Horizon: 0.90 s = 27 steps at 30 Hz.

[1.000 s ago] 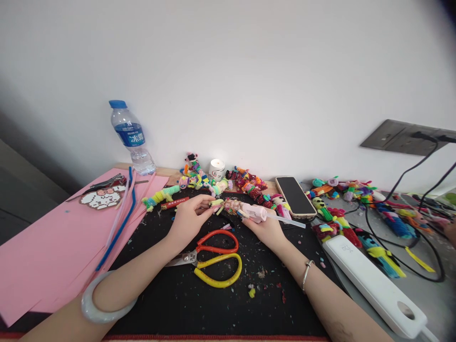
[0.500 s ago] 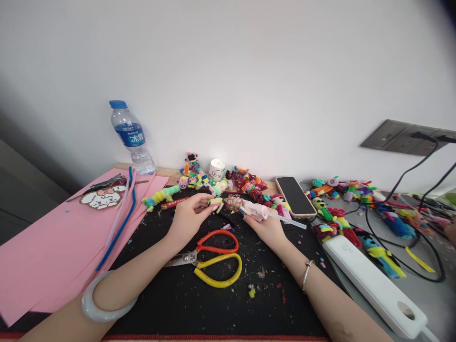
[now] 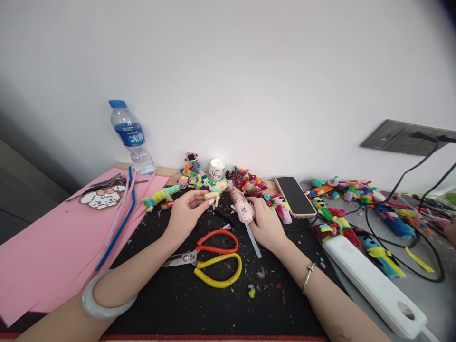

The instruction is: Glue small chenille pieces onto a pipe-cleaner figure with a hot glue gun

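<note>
Clock is centring on the scissors (image 3: 193,257), 12 pointing to the wall.

Left hand (image 3: 188,213) is hovering at 11 o'clock, thumb and fingers pinching a small yellow fuzzy piece (image 3: 212,195) at 12. Pinch is using only the tips, probably because the piece is so little and soft; most of it is showing beyond the tips.

Right hand (image 3: 266,222) is sitting at 1–2 o'clock, fingers curling against the right side of a pink glue gun (image 3: 245,210). Can't tell whether they are gripping or just resting; the thumb isn't showing clearly. Gun is lying at 1, stained nose pointing toward 11, clear glue stick (image 3: 253,241) trailing from its back toward 5. That angle is seemingly keeping the hot end away from the palm.

Scissors are lying on the black mat (image 3: 178,308), handles spreading toward 3, blades running under the left forearm; likely staying handy there.

Pink paper (image 3: 53,237) is covering 9 o'clock, carrying a blue fuzzy stick (image 3: 114,237), perhaps keeping supplies off the scrap-littered mat. Bottle (image 3: 130,135) is standing at 11, paper cup (image 3: 217,169) at 12, phone (image 3: 295,196) lying at 2. White power strip (image 3: 374,285) is sitting at 3, a blue-and-yellow doll (image 3: 381,254) lying just beside it.
</note>
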{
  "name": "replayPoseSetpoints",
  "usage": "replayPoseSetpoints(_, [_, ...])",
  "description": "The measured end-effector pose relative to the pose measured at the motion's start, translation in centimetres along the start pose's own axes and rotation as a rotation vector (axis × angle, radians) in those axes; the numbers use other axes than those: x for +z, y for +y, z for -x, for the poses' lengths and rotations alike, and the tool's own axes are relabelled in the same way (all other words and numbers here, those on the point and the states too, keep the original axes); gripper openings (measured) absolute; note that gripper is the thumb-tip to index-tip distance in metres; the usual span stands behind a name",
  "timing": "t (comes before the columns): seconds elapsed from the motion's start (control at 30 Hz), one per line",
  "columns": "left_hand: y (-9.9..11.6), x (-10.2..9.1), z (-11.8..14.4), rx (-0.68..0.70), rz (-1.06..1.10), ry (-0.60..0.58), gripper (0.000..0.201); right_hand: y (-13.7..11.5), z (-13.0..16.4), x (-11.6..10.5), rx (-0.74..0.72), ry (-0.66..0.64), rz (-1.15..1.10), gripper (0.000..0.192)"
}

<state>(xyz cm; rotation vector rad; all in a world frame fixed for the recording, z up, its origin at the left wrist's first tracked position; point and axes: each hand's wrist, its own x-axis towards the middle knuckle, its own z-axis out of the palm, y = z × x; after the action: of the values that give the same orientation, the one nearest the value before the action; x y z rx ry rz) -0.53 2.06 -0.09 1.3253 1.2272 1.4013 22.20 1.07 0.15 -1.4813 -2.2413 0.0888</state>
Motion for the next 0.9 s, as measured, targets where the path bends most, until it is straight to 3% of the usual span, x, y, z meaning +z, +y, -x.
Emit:
replayPoseSetpoints(0.13, [0.1, 0.1, 0.2, 0.0, 0.01, -0.01, 0.033, -0.3, 0.1, -0.2, -0.016, 0.068, -0.005, 0.047])
replayPoseSetpoints(0.33, [0.7, 1.1, 1.6, -0.028, 0.031, -0.103, 0.028, -1.7, 0.8, -0.6, -0.193, 0.294, -0.195, 0.017])
replayPoseSetpoints(0.53, [1.6, 1.9, 2.9, -0.068, 0.08, -0.2, 0.024, -3.2, 1.0, 0.3, -0.221, 0.351, -0.233, 0.015])
replayPoseSetpoints(0.9, [0.7, 1.7, 2.4, -0.053, 0.07, -0.224, 0.023, -2.7, 1.1, 0.5, -0.247, 0.4, -0.24, 0.009])
